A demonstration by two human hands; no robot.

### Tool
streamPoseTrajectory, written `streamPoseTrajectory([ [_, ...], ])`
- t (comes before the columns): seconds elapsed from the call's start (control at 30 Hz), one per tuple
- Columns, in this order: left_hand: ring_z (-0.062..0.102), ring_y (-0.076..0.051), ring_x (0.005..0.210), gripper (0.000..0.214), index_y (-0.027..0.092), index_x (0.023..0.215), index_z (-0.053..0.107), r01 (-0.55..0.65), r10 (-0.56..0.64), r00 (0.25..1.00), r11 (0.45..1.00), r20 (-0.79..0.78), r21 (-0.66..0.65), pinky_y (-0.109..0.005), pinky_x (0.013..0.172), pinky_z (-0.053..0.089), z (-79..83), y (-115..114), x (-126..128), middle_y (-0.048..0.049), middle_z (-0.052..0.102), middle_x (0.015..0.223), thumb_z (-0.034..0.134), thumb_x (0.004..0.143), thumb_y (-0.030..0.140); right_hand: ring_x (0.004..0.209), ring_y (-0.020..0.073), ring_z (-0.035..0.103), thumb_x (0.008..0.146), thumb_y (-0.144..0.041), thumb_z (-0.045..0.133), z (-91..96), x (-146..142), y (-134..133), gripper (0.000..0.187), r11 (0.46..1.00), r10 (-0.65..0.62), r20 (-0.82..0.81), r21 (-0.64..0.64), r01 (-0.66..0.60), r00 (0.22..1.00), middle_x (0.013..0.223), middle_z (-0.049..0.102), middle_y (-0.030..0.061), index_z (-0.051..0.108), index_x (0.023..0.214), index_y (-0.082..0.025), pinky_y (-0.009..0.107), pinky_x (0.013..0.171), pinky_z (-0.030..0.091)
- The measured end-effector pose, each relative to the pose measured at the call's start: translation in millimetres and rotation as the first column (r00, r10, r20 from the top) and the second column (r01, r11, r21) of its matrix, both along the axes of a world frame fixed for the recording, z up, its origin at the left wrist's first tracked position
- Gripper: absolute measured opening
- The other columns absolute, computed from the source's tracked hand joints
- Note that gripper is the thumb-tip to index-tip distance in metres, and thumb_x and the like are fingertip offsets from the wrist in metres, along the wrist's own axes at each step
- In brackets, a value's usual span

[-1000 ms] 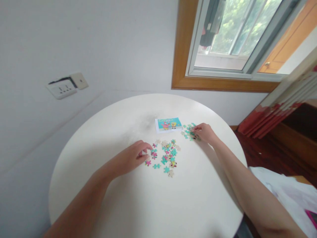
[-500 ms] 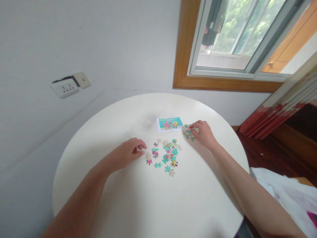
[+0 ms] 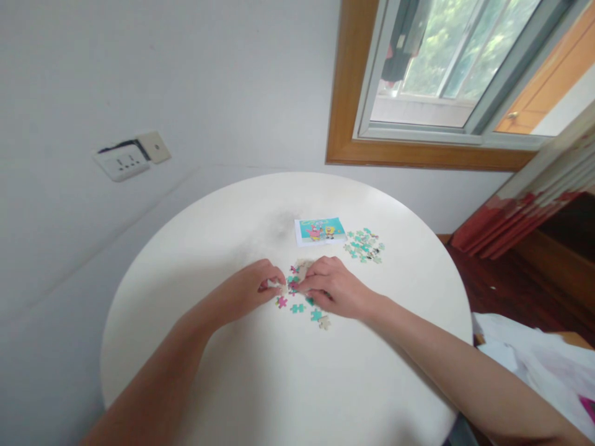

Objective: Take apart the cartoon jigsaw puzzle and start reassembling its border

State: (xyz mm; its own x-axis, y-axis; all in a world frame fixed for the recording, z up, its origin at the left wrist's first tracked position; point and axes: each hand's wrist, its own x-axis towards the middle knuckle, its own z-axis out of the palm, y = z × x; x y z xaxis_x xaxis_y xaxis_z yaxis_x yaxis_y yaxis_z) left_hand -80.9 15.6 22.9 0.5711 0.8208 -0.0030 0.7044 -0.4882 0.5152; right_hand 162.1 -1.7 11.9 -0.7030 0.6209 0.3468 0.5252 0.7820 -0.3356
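Note:
Near the middle of the white round table, my left hand (image 3: 261,286) is closed in a pinch on a pale puzzle piece (image 3: 275,284). Facing it, my right hand (image 3: 337,288) reaches across the loose pile and hides most of it. Its fingertips are pressed down at a pink and green puzzle piece (image 3: 292,286); the exact grip is partly covered. Around the hands lie a pink piece (image 3: 281,301), a green piece (image 3: 298,308), another green piece (image 3: 316,315) and a beige one (image 3: 324,323).
Behind the hands lies a picture card (image 3: 320,231) with two cartoon figures on turquoise. A second group of puzzle pieces (image 3: 365,246) is spread to its right. The round table (image 3: 260,384) stands by a wall with a socket (image 3: 123,162); a white bag (image 3: 534,359) is at the lower right.
My right hand has moved left and nearer from the far right group to the middle pile, uncovering that group. My left hand has shifted slightly right, towards the pile.

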Motion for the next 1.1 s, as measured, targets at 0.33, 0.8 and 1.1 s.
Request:
streamPoseTrajectory([
  [0.33, 0.059, -0.017, 0.075, 0.024, 0.02, 0.094, 0.065, -0.045, 0.046, 0.999, 0.998, 0.012, -0.052, -0.028, 0.071, 0.047, -2.1, 3, -6, -0.0025, 0.064, 0.086, 0.049, 0.078, 0.027, 0.1, 0.0195, 0.05, 0.09, -0.024, 0.051, -7.7, -9, -1, 0.024, 1.0, -0.029, -0.007, 0.003, 0.029, 1.0, 0.104, 0.064, 0.0052, 0.067, 0.109, -0.025, 0.035, 0.086, 0.033],
  [0.8, 0.055, -0.018, 0.073, 0.024, 0.018, 0.096, 0.062, -0.008, 0.008, 1.0, 1.0, -0.009, -0.028, -0.028, 0.069, 0.044, -3.2, 1, -4, -0.0029, 0.056, 0.083, 0.048, 0.078, 0.027, 0.112, 0.0232, 0.043, 0.091, -0.027, 0.051, -3.7, -7, 2, 0.026, 0.993, -0.06, 0.114, 0.106, 0.048, 0.992, 0.122, 0.058, 0.0059, 0.066, 0.112, -0.028, 0.041, 0.094, 0.028],
  [1.1, 0.055, -0.017, 0.074, 0.021, 0.018, 0.096, 0.059, 0.011, -0.011, 1.0, 1.0, 0.005, 0.027, -0.028, 0.069, 0.043, -8.6, 0, -2, -0.0026, 0.056, 0.084, 0.048, 0.082, 0.028, 0.111, 0.0235, 0.042, 0.092, -0.036, 0.051, -10.7, -22, 1, 0.025, 0.989, -0.091, 0.112, 0.124, 0.077, 0.989, 0.118, 0.059, 0.0071, 0.067, 0.109, -0.026, 0.04, 0.092, 0.029],
])
